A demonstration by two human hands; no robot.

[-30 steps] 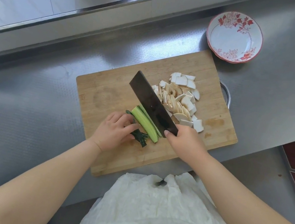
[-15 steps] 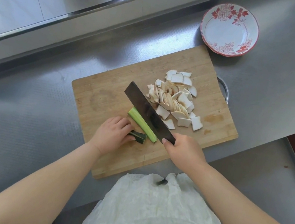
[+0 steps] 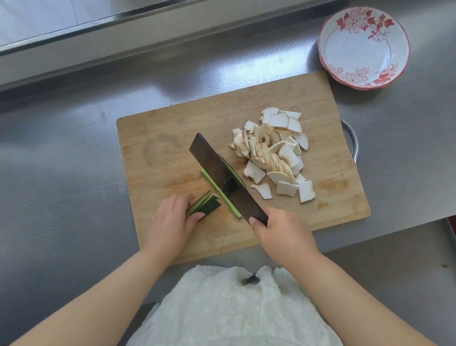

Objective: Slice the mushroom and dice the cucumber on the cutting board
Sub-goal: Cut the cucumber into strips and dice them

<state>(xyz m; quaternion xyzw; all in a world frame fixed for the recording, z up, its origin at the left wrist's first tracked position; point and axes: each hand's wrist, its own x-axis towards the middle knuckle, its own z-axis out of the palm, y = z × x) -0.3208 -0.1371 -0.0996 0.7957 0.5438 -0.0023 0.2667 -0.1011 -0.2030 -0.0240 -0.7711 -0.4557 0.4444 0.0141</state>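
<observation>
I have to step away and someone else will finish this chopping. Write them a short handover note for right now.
Right hand grips the cleaver, blade down on the cutting board along a thin cucumber strip.
Left hand holds the cucumber pieces at the board's near edge.
Mushroom slices lie piled on the board's right half: the mushroom looks fully sliced.
Cucumber is only cut lengthwise into strips; no dice show yet.
Left to do: finish the strips, then cut across them into dice.
The floral bowl stands beyond the board, with nothing in it.
</observation>
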